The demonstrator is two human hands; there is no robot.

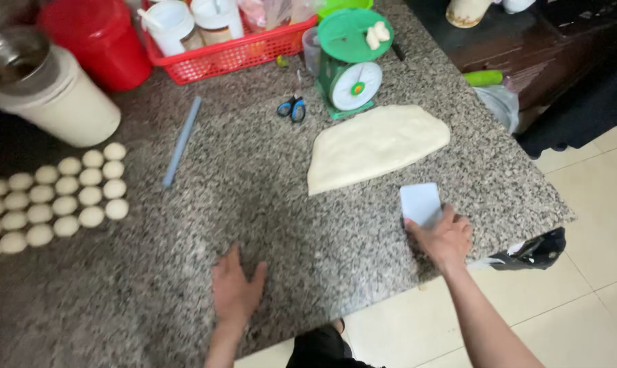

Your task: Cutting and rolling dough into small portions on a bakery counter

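You stand at a speckled granite counter seen from above. Your right hand, at lower right of the frame, closes around the bottom edge of a pale flat dough scraper, whose blade stands on the stone. Your left hand, at lower centre, lies flat and spread on the bare counter, holding nothing. Just above and left of the scraper, well apart from your left hand, lies a long flattened slab of dough, uncut so far as you can tell. Above it, at upper centre, sits a green kitchen scale with two small dough pieces on its pan. At the left edge, rows of rolled dough balls are set out. The work looks to be portioning: the slab waits while the scraper is in hand. The next move, as a judgement, calls for bringing the blade up to the slab's near end and pressing straight down to cut a piece clean, with the free hand steadying the dough.
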